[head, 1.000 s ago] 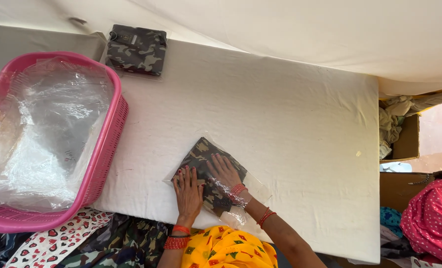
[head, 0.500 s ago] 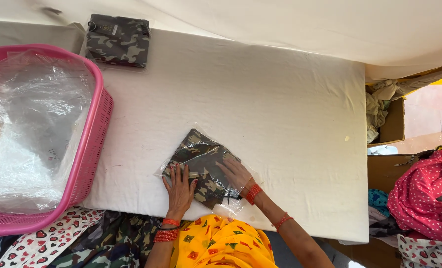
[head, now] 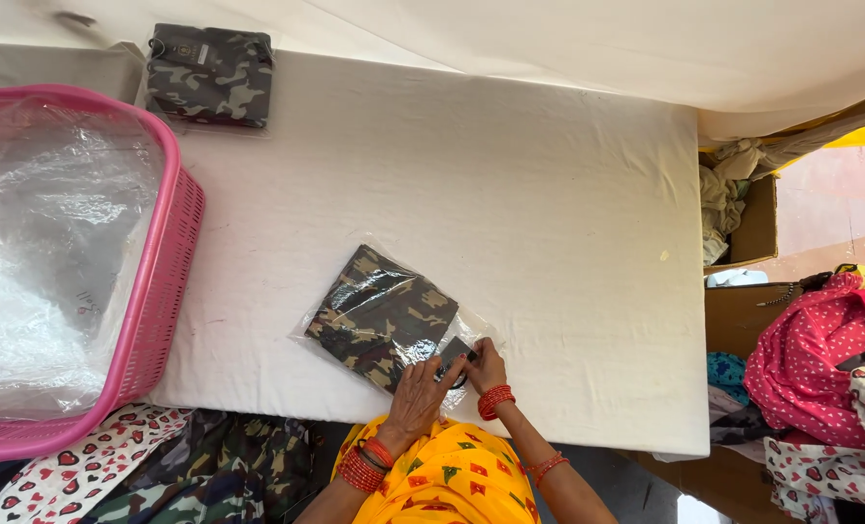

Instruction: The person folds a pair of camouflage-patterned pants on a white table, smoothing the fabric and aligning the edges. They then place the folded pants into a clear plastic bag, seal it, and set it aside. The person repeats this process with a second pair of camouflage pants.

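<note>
You are looking straight down at a white padded table point(head: 510, 175). Near its front edge, just ahead of your body, lies a folded camouflage garment in a clear plastic bag point(head: 379, 315). It sits at a slant: its long axis runs from the upper left down to the lower right, and the bag's open, loose end points toward you and to the right.

Both of your hands meet at that near right corner. Your left hand point(head: 415, 393) rests palm down on the lower edge of the package, fingers spread slightly and pressing the plastic flat. Your right hand point(head: 486, 367) sits just beside it, fingers curled together and pinching a small dark tag or flap point(head: 455, 351) at the bag's end. Whether it grips the tag alone or the plastic with it is too small to tell. The right hand is the nearer one to the open end; the bulk of the garment lies up and to the left of both hands. Both wrists wear red bangles and bend in from below.

At the far left corner of the table lies a second bagged camouflage garment point(head: 209, 75), well apart. A pink plastic basket point(head: 165, 281) lined with clear plastic stands against the table's left side.
</note>
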